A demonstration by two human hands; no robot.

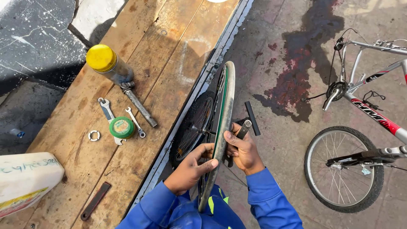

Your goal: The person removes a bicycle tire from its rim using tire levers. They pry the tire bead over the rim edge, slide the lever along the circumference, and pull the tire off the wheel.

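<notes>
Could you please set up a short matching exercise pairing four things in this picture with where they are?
Things:
1. Bare wheel rim
2. Yellow-capped bottle
3. Green round tin
4. Upturned bicycle

Places:
A. On the pavement at the right
B. Between the left hand and right hand
C. On the wooden bench, atop a spanner
D. Near the bench's far left edge

Pairs: 1-B, 2-D, 3-C, 4-A
</notes>
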